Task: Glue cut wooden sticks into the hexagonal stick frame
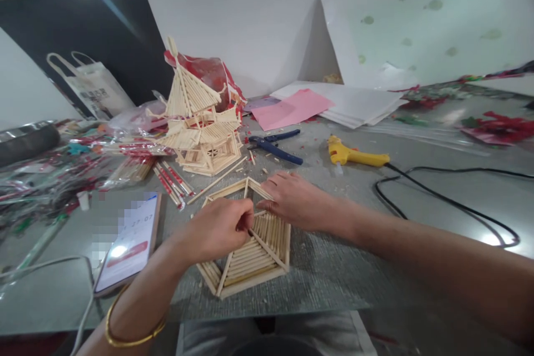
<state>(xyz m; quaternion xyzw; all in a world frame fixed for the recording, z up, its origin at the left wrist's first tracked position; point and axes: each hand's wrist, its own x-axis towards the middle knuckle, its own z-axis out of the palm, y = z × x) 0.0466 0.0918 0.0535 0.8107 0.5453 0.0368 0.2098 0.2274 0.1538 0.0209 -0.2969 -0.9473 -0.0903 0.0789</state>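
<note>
A hexagonal frame of thin wooden sticks (254, 258) lies on the table in front of me. Two of its near and right sections are filled with rows of sticks, while the far and left ones show gaps. Over its middle, my left hand (223, 228) is closed with fingertips pinched at the hub where the spokes meet; whatever is in the pinch is hidden. My right hand (296, 197) grips the far right rim, fingers bent over it. Behind stands a tiered pagoda model (200, 122) built of similar sticks.
Blue-handled pliers (277, 147) and a yellow glue gun (359, 156) with a black cord lie beyond my right hand. A phone (129, 245) rests at left near packaged sticks (173, 181). Pink paper (292, 108) and white sheets (354, 103) are at the back.
</note>
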